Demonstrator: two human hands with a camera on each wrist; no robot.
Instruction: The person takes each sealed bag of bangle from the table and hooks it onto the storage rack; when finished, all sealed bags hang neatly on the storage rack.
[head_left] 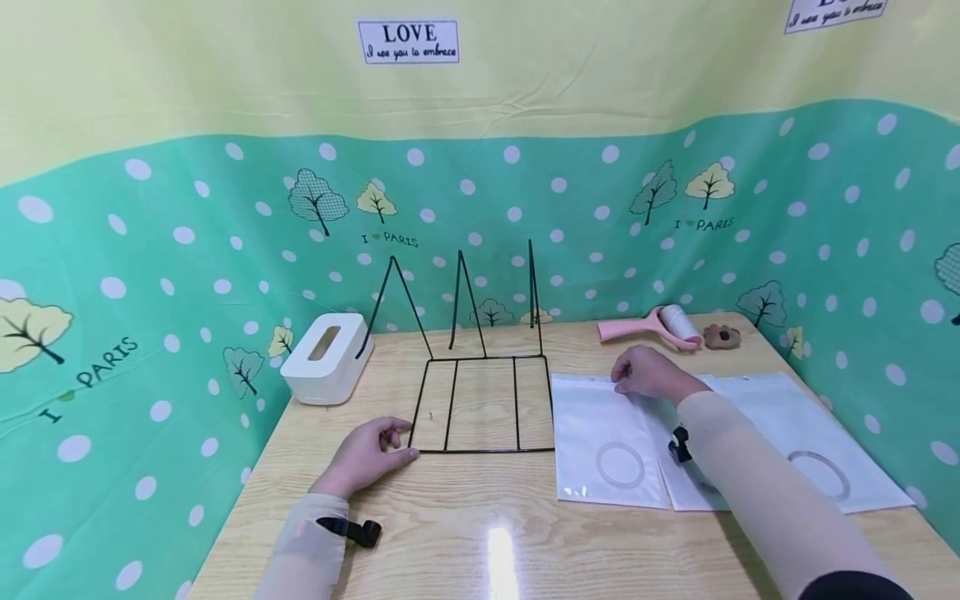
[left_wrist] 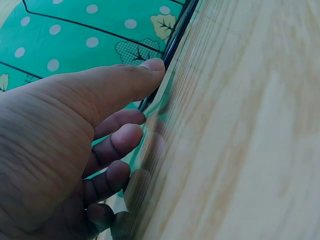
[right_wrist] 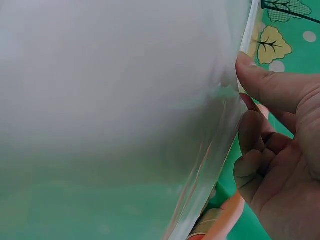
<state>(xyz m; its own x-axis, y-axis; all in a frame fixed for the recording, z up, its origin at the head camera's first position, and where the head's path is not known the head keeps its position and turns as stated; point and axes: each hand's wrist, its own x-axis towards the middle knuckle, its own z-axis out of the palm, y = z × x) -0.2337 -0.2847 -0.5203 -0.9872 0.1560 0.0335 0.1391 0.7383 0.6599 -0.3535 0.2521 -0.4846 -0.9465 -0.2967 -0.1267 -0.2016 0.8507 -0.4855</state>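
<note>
A black wire rack with upright triangular dividers lies on the table. My left hand pinches its near left corner between thumb and fingers; in the left wrist view the thumb presses on the dark wire. To the right of the rack lies a white translucent plastic bag with a ring printed on it. My right hand pinches this bag's far edge. The right wrist view shows its frosted sheet close up, its edge between thumb and fingers. Another such bag lies under my right forearm.
A white tissue box stands at the back left. At the back right are a pink-handled lint roller and a small brown flower-shaped item. A green and yellow patterned curtain surrounds the wooden table.
</note>
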